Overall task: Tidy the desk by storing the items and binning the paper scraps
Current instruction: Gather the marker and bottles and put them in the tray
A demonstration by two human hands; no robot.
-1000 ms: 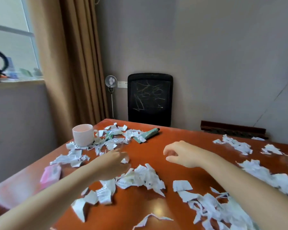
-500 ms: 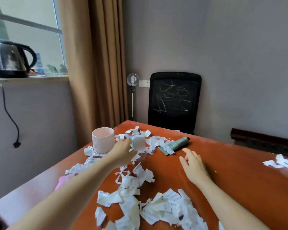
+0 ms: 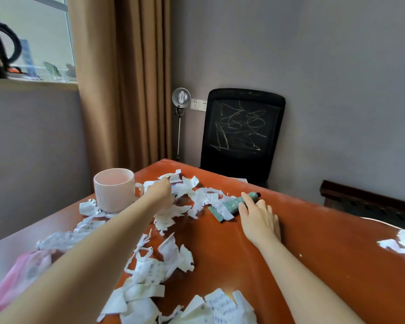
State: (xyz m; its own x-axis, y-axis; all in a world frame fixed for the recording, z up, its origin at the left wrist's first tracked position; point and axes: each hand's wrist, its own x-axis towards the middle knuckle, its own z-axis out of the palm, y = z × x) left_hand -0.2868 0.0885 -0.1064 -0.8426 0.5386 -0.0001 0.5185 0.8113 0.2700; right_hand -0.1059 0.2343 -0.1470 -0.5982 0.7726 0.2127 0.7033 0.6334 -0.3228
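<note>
Paper scraps [image 3: 198, 197] at the far corner were where your left hand [image 3: 160, 191] ended up: a second before, it sat over the middle heap [image 3: 171, 260]; then it went forward and lay among those far scraps, just beside the mug [image 3: 114, 189] handle. Its fingers pointed down and away from the camera, so you couldn't tell whether it pinched a scrap or only touched. Your right hand [image 3: 258, 218] changed more plainly: a second before, it hovered loosely curled over bare desk [image 3: 313, 242]; half a second before, it lay flat, short of the tube [image 3: 232, 204]; now it was flat, fingers straight, forefinger touching the tube near its cap end. Not gripping yet. Tube lay on its side right of the mug, its flat end partly under scraps. Judgement: you had turned from scraps to the items, tube likely first to be lifted and stored, mug maybe after. Nearly everything was still to do: scraps stayed spread across the desk, near, middle, far, plus a patch at the right edge. Pink packet [image 3: 21, 272], blurred, lay near left. No bin or box showed. Chair [image 3: 241, 134] stood behind the desk.
</note>
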